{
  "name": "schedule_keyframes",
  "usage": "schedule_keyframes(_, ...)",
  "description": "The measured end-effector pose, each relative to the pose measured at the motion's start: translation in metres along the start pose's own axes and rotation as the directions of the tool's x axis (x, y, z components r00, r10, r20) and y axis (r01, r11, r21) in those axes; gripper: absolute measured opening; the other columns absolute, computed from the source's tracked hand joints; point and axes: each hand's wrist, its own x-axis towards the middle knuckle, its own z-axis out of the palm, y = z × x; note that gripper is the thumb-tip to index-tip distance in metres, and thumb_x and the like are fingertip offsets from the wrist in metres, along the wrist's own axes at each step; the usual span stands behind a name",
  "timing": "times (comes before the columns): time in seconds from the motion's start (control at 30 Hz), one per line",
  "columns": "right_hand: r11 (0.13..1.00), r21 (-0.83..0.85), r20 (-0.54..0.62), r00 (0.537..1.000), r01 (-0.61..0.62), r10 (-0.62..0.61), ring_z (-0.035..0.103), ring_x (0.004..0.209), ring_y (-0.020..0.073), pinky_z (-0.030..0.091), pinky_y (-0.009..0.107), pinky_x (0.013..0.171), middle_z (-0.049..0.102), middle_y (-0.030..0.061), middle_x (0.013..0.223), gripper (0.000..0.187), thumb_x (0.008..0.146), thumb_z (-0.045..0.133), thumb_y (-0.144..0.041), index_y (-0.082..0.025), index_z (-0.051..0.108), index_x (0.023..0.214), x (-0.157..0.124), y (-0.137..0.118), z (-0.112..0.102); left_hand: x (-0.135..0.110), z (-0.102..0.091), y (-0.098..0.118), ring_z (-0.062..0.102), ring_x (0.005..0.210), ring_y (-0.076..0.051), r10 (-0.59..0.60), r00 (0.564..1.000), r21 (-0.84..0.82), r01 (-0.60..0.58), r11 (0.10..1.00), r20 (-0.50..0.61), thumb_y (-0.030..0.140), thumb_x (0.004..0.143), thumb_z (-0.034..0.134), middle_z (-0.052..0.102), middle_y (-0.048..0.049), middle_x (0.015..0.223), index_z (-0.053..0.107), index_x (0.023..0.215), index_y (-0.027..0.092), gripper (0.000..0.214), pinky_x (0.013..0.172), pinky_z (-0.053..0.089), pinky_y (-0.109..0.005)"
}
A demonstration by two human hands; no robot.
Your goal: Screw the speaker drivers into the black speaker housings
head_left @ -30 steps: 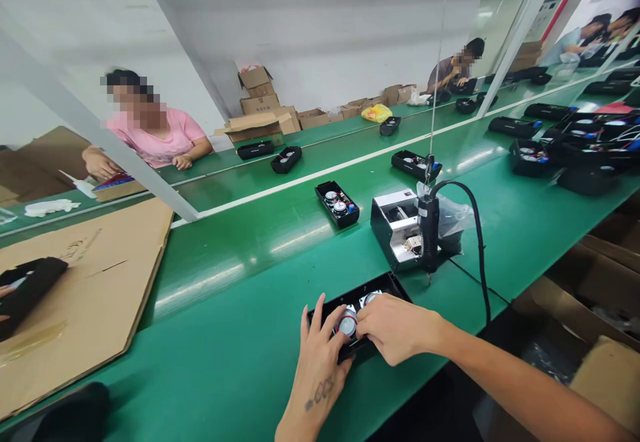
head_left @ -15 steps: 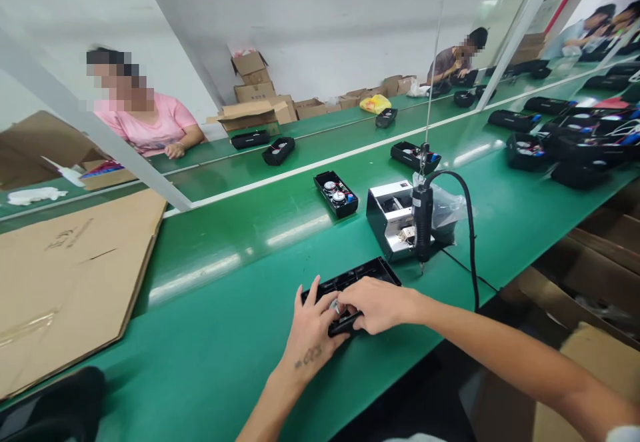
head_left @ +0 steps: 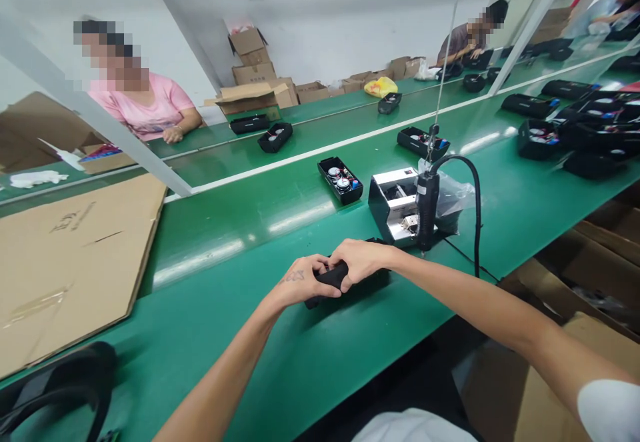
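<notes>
Your left hand [head_left: 299, 281] and right hand [head_left: 359, 262] both grip one black piece [head_left: 332, 275], which sits on one black tray [head_left: 367, 283] on the green workbench [head_left: 240, 262] at your 12 o'clock; one electric screwdriver [head_left: 427, 210] hangs at 1 o'clock.

On my green bench [head_left: 225, 302], an electric screwdriver [head_left: 428, 202] hangs on its line beside a silver-and-black screw feeder [head_left: 393, 205] and a clear plastic bag [head_left: 453, 195]. An open black tray [head_left: 340, 181] of round parts sits farther along; a flattened cardboard sheet [head_left: 75, 262] lies left. Beyond a white-framed partition [head_left: 100, 124], a co-worker in a pink shirt [head_left: 140, 105] sits at a second bench [head_left: 320, 119], with stacked cartons [head_left: 253, 75] and a yellow bag [head_left: 381, 87] past it.
</notes>
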Motion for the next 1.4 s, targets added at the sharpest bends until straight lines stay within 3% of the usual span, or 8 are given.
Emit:
schedule_keyframes(0.37, 0.999, -0.028, 0.004, 0.999, 0.035, -0.035, 0.062, 0.077, 0.0188, 0.035, 0.027, 0.062, 0.072, -0.0007, 0.083, 0.037, 0.073, 0.088, -0.042, -0.021, 0.081, 0.102, -0.001, -0.001, -0.004, 0.002, -0.003, 0.005, 0.07, 0.094, -0.021, 0.002, 0.997, -0.066, 0.002, 0.998, 0.073, 0.049, 0.062, 0.09, 0.076, 0.0023, 0.118, 0.067, 0.06, 0.023, 0.035, 0.079, 0.05, -0.031)
schedule_keyframes(0.53, 0.993, -0.122, -0.031, 0.999, 0.004, -0.008, 0.069, 0.086, 0.0257, 0.034, 0.029, 0.063, 0.078, 0.0051, 0.096, 0.051, 0.07, 0.088, -0.054, -0.024, 0.08, 0.111, -0.001, -0.006, 0.0, 0.004, -0.004, 0.003, 0.067, 0.094, -0.021, -0.006, 0.997, -0.062, 0.011, 0.998, 0.073, 0.052, 0.06, 0.091, 0.075, 0.0019, 0.115, 0.066, 0.06, 0.023, 0.039, 0.076, 0.045, -0.032)
schedule_keyframes(0.67, 0.989, -0.148, -0.03, 0.999, 0.006, -0.01, 0.07, 0.084, 0.025, 0.032, 0.029, 0.062, 0.078, 0.0029, 0.092, 0.042, 0.076, 0.083, -0.05, -0.027, 0.08, 0.111, -0.002, -0.009, 0.002, 0.004, -0.005, 0.003, 0.065, 0.091, -0.021, -0.016, 0.997, -0.055, 0.02, 0.998, 0.076, 0.058, 0.06, 0.091, 0.074, 0.0012, 0.111, 0.065, 0.06, 0.023, 0.044, 0.074, 0.044, -0.032)
schedule_keyframes(0.9, 0.994, -0.108, -0.033, 0.999, 0.019, -0.022, 0.069, 0.079, 0.0234, 0.032, 0.03, 0.061, 0.077, -0.0004, 0.086, 0.035, 0.074, 0.083, -0.045, -0.03, 0.081, 0.106, 0.001, -0.01, 0.002, 0.003, -0.006, 0.006, 0.067, 0.097, -0.021, 0.023, 0.994, -0.05, -0.018, 0.999, 0.107, 0.055, 0.065, 0.088, 0.074, 0.0019, 0.115, 0.075, 0.067, 0.025, 0.033, 0.081, 0.049, -0.03)
schedule_keyframes(1.17, 0.98, -0.185, -0.077, 0.994, 0.068, -0.083, 0.075, 0.088, 0.0283, 0.034, 0.032, 0.064, 0.082, 0.0039, 0.099, 0.025, 0.079, 0.081, -0.037, -0.026, 0.08, 0.102, -0.009, -0.018, 0.011, -0.004, 0.004, -0.002, 0.072, 0.104, -0.024, 0.103, 0.993, 0.034, -0.105, 0.994, 0.05, 0.055, 0.073, 0.086, 0.075, 0.0007, 0.124, 0.083, 0.079, 0.029, 0.027, 0.094, 0.056, -0.034)
schedule_keyframes(1.23, 0.976, -0.208, -0.094, 0.991, 0.071, -0.092, 0.075, 0.086, 0.0272, 0.034, 0.032, 0.064, 0.082, 0.0036, 0.097, 0.022, 0.08, 0.08, -0.035, -0.025, 0.079, 0.1, -0.015, -0.019, 0.017, -0.01, 0.01, -0.003, 0.072, 0.11, -0.026, 0.137, 0.991, 0.07, -0.137, 0.988, 0.007, 0.054, 0.075, 0.087, 0.074, -0.0006, 0.128, 0.084, 0.082, 0.029, 0.026, 0.1, 0.057, -0.037)
schedule_keyframes(1.3, 0.968, -0.242, -0.122, 0.987, 0.069, -0.101, 0.075, 0.085, 0.0266, 0.033, 0.032, 0.062, 0.082, 0.004, 0.096, 0.02, 0.082, 0.078, -0.035, -0.023, 0.078, 0.097, -0.022, -0.022, 0.025, -0.021, 0.02, -0.004, 0.067, 0.128, -0.033, 0.171, 0.984, 0.118, -0.163, 0.98, -0.059, 0.049, 0.077, 0.089, 0.07, -0.0035, 0.139, 0.084, 0.088, 0.029, 0.025, 0.115, 0.051, -0.047)
schedule_keyframes(1.4, 0.956, -0.285, -0.184, 0.975, 0.07, -0.126, 0.075, 0.092, 0.0269, 0.035, 0.032, 0.061, 0.081, 0.005, 0.104, 0.024, 0.084, 0.076, -0.034, -0.022, 0.076, 0.106, -0.031, -0.024, 0.044, -0.042, 0.039, -0.007, 0.047, 0.153, -0.044, 0.231, 0.951, 0.218, -0.186, 0.958, -0.206, 0.037, 0.081, 0.088, 0.067, -0.0086, 0.145, 0.08, 0.099, 0.027, 0.021, 0.13, 0.023, -0.073)
